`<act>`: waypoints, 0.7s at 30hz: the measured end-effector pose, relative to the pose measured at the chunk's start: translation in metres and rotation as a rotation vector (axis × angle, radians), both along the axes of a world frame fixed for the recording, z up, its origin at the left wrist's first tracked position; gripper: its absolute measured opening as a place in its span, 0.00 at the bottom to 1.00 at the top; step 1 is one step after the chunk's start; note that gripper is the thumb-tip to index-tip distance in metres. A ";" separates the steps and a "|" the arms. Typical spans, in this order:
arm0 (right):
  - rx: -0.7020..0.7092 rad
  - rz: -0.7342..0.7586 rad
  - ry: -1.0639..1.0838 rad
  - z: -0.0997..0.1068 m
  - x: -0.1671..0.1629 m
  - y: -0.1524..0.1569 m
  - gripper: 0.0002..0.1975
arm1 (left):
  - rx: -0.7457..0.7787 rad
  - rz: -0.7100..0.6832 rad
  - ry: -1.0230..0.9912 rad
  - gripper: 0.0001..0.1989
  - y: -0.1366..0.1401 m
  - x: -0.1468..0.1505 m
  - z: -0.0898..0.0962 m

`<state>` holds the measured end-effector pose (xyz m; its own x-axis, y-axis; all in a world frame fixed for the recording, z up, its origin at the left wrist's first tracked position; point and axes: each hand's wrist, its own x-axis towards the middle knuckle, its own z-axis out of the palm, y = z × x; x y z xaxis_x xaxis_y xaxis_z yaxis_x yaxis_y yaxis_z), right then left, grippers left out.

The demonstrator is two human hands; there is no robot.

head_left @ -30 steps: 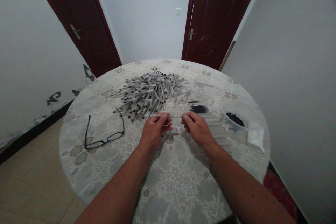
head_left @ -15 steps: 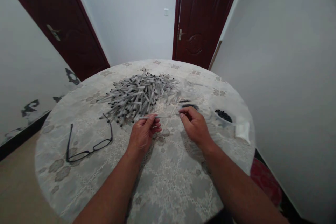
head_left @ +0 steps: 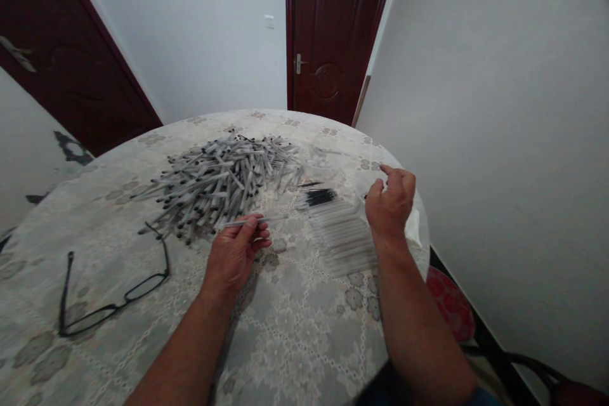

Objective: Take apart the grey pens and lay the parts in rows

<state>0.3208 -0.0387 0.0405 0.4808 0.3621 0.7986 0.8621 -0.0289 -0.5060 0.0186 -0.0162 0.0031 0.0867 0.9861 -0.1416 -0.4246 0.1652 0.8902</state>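
Note:
My left hand (head_left: 238, 247) pinches a thin, clear pen barrel (head_left: 273, 218) between thumb and fingers, and it points to the right. Away to the right, my right hand (head_left: 391, 200) is over the tub of small black parts, its thumb and index finger apart; I see nothing in them. That hand hides most of the tub. Between the hands lies a row of clear tubes (head_left: 345, 241), side by side, with a bunch of thin black pieces (head_left: 321, 196) at its far end. Left of them is a big heap of pale pens with black ends (head_left: 214, 181).
Black-framed glasses (head_left: 114, 307) lie unfolded on the left of the round table, which has a patterned lace cloth (head_left: 295, 342). A white packet or tissue (head_left: 413, 228) is beside my right wrist. A red stool seat (head_left: 450, 304) stands below the table's right edge.
My right hand has moved from the barrel's tip to the tub on the right, uncovering the row of tubes. My left hand still holds the barrel. The view has turned right.

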 end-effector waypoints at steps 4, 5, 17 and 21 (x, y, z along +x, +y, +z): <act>-0.082 0.342 0.122 0.000 -0.040 -0.004 0.13 | 0.016 -0.021 0.012 0.20 -0.001 0.000 -0.002; -0.163 0.471 0.189 -0.003 -0.053 -0.004 0.14 | 0.020 -0.025 0.015 0.20 -0.002 0.000 -0.003; -0.578 1.106 0.971 -0.032 -0.114 -0.002 0.16 | 0.115 0.005 0.135 0.21 -0.005 0.000 -0.002; -0.575 1.183 1.186 -0.034 -0.114 -0.001 0.18 | 0.221 0.023 0.306 0.19 -0.008 -0.001 0.001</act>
